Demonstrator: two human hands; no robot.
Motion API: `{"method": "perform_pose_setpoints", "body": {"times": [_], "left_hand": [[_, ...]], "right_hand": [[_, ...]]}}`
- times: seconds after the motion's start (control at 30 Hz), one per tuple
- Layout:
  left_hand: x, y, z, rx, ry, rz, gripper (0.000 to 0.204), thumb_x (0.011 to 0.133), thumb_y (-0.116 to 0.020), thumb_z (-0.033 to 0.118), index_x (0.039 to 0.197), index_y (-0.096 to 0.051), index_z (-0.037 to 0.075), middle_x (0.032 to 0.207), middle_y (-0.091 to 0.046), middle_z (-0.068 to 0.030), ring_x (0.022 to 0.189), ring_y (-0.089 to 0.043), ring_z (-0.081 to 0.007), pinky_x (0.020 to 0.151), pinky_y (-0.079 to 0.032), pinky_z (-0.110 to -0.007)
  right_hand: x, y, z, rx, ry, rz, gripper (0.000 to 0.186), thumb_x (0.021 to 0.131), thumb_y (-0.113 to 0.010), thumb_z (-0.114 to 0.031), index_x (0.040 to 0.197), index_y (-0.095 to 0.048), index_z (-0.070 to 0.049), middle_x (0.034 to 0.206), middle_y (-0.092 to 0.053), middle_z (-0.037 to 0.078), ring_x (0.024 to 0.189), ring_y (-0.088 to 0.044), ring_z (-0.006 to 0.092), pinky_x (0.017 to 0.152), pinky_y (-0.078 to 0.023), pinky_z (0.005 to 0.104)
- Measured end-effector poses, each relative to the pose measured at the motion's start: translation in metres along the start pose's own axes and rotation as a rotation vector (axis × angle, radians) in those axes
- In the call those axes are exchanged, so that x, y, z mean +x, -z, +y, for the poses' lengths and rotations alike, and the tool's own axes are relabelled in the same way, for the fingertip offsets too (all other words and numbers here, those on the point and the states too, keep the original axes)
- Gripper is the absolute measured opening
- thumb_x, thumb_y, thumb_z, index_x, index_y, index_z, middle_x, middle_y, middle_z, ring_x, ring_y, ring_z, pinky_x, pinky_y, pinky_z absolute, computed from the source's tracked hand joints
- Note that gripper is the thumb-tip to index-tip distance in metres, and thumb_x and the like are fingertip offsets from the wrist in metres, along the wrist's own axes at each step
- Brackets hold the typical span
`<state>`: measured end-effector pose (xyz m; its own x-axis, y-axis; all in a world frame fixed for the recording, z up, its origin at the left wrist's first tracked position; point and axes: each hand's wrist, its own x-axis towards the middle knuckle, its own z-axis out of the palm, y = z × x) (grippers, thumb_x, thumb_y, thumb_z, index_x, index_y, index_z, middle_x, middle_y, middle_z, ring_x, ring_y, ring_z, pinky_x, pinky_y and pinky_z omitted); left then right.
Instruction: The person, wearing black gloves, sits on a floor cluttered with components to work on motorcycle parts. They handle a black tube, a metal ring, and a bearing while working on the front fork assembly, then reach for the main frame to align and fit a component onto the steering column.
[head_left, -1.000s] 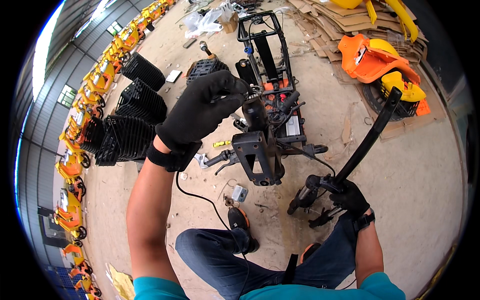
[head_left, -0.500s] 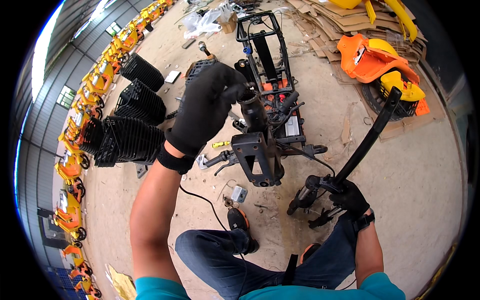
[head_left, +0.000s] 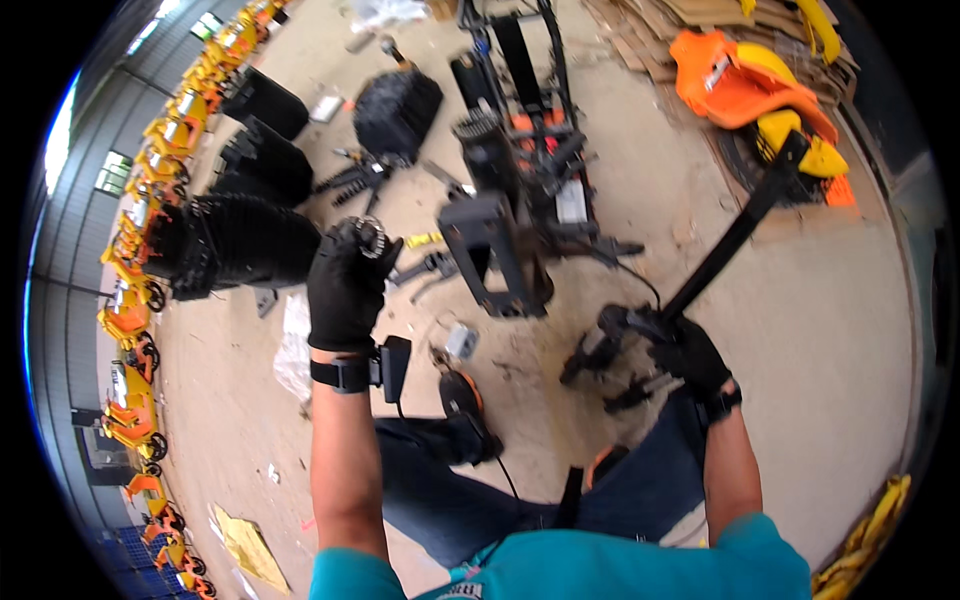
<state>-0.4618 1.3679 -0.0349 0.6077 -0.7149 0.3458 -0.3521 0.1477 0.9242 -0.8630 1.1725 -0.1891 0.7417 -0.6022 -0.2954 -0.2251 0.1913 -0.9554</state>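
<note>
My gloved left hand pinches a metal bearing ring, left of the black head tube with its bracket plate. The tube belongs to a black scooter frame; its upper opening shows, somewhat blurred. My gloved right hand is closed on a black front fork, whose long steerer tube leans up to the right, beside the frame. The fork's lower legs rest low between my knees and the frame.
Stacked black baskets stand at left before a row of yellow scooters. Orange and yellow panels lie on cardboard at upper right. A loose handlebar assembly, small metal box and yellow-handled tool lie on the concrete floor.
My left hand has come away from the top of the head tube, down and to the left, with the ring. The view has shifted; my right hand still grips the fork.
</note>
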Motion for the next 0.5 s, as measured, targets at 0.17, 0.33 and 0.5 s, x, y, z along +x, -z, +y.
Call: {"method": "perform_pose_setpoints", "body": {"times": [0.17, 0.33, 0.5], "left_hand": [[-0.030, 0.002, -0.006, -0.831, 0.437, 0.144, 0.017, 0.102, -0.044, 0.016, 0.099, -0.057, 0.005, 0.095, -0.059, -0.0061, 0.096, -0.060, -0.0176, 0.106, -0.043, -0.048], [-0.041, -0.008, -0.025, -1.032, 0.474, 0.081, 0.022, 0.102, -0.044, 0.018, 0.104, -0.058, 0.002, 0.092, -0.062, -0.0101, 0.093, -0.061, -0.0239, 0.105, -0.043, -0.051], [-0.049, -0.025, -0.031, -0.924, 0.530, 0.014, 0.025, 0.102, -0.044, 0.018, 0.115, -0.057, 0.001, 0.093, -0.063, -0.0109, 0.093, -0.062, -0.0239, 0.104, -0.045, -0.049]], "right_hand": [[-0.011, -0.003, -0.014, -0.041, -0.178, -0.025, 0.049, 0.082, -0.072, -0.007, 0.128, -0.055, -0.005, 0.094, -0.059, -0.002, 0.078, -0.052, 0.0059, 0.065, -0.045, 0.0225], [-0.020, -0.012, -0.001, 0.119, -0.050, 0.057, 0.057, 0.081, -0.072, -0.007, 0.134, -0.050, -0.006, 0.090, -0.058, -0.002, 0.074, -0.050, 0.0046, 0.058, -0.042, 0.0219], [-0.037, -0.012, 0.009, 0.126, -0.204, 0.074, 0.064, 0.082, -0.071, -0.008, 0.140, -0.043, -0.007, 0.087, -0.060, 0.001, 0.065, -0.053, 0.0067, 0.052, -0.041, 0.0223]]}}
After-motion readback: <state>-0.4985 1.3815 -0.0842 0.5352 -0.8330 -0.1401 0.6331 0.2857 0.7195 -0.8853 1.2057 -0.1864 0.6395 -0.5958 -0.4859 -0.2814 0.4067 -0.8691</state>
